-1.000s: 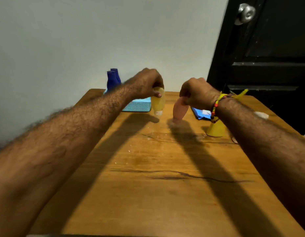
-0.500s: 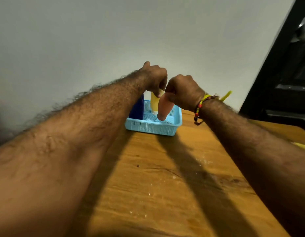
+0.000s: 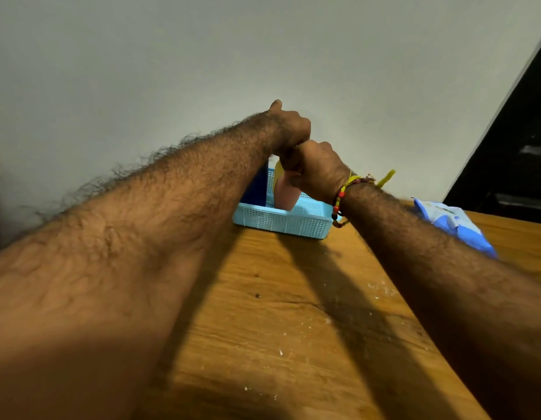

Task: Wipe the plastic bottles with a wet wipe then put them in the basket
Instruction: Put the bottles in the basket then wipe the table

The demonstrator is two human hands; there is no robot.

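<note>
A light blue mesh basket (image 3: 281,222) stands at the table's far edge against the wall. My right hand (image 3: 316,169) grips a pink bottle (image 3: 285,192) upside down, its lower end inside the basket. My left hand (image 3: 288,128) is above and just behind it, fingers curled round a yellow bottle (image 3: 277,168), of which only a sliver shows between the hands. A dark blue bottle (image 3: 257,189) stands in the basket's left side, mostly hidden by my left forearm.
A blue wet-wipe pack (image 3: 451,222) lies on the wooden table (image 3: 293,313) to the right of the basket. A dark door (image 3: 511,147) rises at the right. The grey wall (image 3: 263,56) is right behind the basket.
Both hands carried the yellow and pink bottles from over the table's middle to the basket. The pink bottle has since sunk lower into it, and the view has swung left.
</note>
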